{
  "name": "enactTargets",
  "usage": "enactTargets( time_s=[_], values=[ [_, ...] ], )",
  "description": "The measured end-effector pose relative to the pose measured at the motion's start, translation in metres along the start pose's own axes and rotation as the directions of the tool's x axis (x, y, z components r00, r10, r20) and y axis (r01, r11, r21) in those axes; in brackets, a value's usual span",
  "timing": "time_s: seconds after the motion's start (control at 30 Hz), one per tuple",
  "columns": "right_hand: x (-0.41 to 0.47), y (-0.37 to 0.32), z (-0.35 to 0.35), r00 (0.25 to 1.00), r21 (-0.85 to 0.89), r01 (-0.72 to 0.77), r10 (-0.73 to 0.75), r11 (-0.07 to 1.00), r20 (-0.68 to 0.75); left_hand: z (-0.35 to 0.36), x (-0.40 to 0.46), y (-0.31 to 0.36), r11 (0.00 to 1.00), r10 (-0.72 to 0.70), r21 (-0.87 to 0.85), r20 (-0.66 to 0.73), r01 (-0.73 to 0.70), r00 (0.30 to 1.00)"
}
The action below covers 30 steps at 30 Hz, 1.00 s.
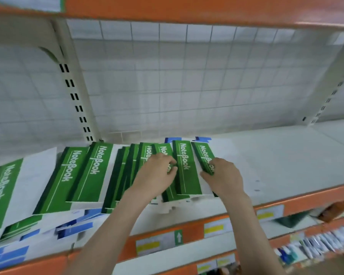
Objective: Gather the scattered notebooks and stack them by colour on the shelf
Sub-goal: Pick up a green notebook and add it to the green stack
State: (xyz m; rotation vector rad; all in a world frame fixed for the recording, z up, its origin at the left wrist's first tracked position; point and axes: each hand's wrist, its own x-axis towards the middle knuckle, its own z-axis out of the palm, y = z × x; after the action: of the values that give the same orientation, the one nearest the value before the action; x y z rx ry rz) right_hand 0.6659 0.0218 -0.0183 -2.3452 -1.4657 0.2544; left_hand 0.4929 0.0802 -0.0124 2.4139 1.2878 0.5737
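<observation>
From where I sit, I judge the job to be roughly in its middle: a run of green notebooks (184,167) is fanned across the centre of the shelf (286,159), overlapping like tiles rather than squared into one pile, and more green ones (83,171) lie loose toward the left of the frame. Blue notebooks (75,227) are still mixed in at the lower left, with a few blue corners showing behind the green row near the middle, so sorting by colour is not finished. My left hand (157,171) curls its fingers onto one green cover at centre; my right hand (222,175) grips the edge of the rightmost green notebook (205,155). The covers are white with a broad green band lettered "NoteBook".
</observation>
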Motion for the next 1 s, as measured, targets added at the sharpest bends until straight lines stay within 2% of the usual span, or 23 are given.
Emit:
enactTargets(
  time_s=[0.13, 0.27, 0.33, 0.4, 0.43, 0.47, 0.53, 0.6, 0.67, 0.7, 0.77, 0.83, 0.9, 1.0],
  values=[
    [0.001, -0.014, -0.006, 0.996, -0.097, 0.033, -0.041, 0.995, -0.077, 0.01, 0.004, 0.001, 0.995, 0.013, -0.099, 0.064, -0.007, 0.998],
    [-0.005, -0.048, -0.005, 0.985, 0.051, 0.154, -0.15, 0.987, -0.081, 0.011, 0.007, 0.001, 0.95, -0.106, -0.288, 0.061, 0.12, 0.992],
    [-0.013, -0.07, 0.002, 0.979, 0.226, 0.201, -0.192, 0.953, -0.06, 0.005, 0.009, -0.001, 0.866, -0.189, -0.454, 0.089, 0.208, 0.978],
    [-0.018, -0.085, 0.007, 0.974, 0.352, 0.223, -0.222, 0.909, -0.044, -0.002, 0.01, -0.005, 0.688, -0.296, -0.642, 0.176, 0.337, 0.939],
    [-0.019, -0.089, 0.009, 0.971, 0.387, 0.226, -0.236, 0.894, -0.023, -0.004, 0.009, -0.01, 0.618, -0.345, -0.675, 0.226, 0.402, 0.911],
    [-0.018, -0.09, 0.012, 0.966, 0.419, 0.229, -0.257, 0.879, 0.012, -0.006, 0.008, -0.016, 0.599, -0.387, -0.658, 0.26, 0.456, 0.884],
    [-0.016, -0.09, 0.014, 0.951, 0.481, 0.225, -0.299, 0.848, 0.082, -0.009, 0.006, -0.028, 0.63, -0.434, -0.607, 0.242, 0.484, 0.868],
    [-0.014, -0.087, 0.016, 0.952, 0.522, 0.21, -0.295, 0.827, 0.085, -0.012, 0.002, -0.036, 0.638, -0.432, -0.634, 0.174, 0.437, 0.885],
    [-0.011, -0.083, 0.018, 0.968, 0.471, 0.196, -0.245, 0.86, 0.044, -0.018, 0.0, -0.042, 0.666, -0.467, -0.624, 0.081, 0.41, 0.881],
    [-0.009, -0.08, 0.02, 0.977, 0.379, 0.185, -0.212, 0.907, 0.03, -0.021, 0.0, -0.045, 0.674, -0.5, -0.618, 0.024, 0.406, 0.866],
    [-0.005, -0.075, 0.024, 0.988, 0.166, 0.15, -0.154, 0.975, 0.013, -0.028, -0.002, -0.054, 0.644, -0.569, -0.664, -0.085, 0.379, 0.818],
    [-0.006, -0.076, 0.027, 0.994, 0.092, 0.112, -0.113, 0.989, 0.009, -0.036, -0.003, -0.061, 0.6, -0.623, -0.73, -0.172, 0.326, 0.763],
    [-0.007, -0.08, 0.032, 0.994, 0.051, 0.108, -0.108, 0.993, 0.003, -0.041, -0.005, -0.066, 0.589, -0.642, -0.755, -0.22, 0.289, 0.734],
    [-0.006, -0.083, 0.038, 0.996, -0.002, 0.087, -0.087, 0.996, -0.033, -0.045, -0.007, -0.07, 0.6, -0.633, -0.744, -0.215, 0.296, 0.744]
  ],
)
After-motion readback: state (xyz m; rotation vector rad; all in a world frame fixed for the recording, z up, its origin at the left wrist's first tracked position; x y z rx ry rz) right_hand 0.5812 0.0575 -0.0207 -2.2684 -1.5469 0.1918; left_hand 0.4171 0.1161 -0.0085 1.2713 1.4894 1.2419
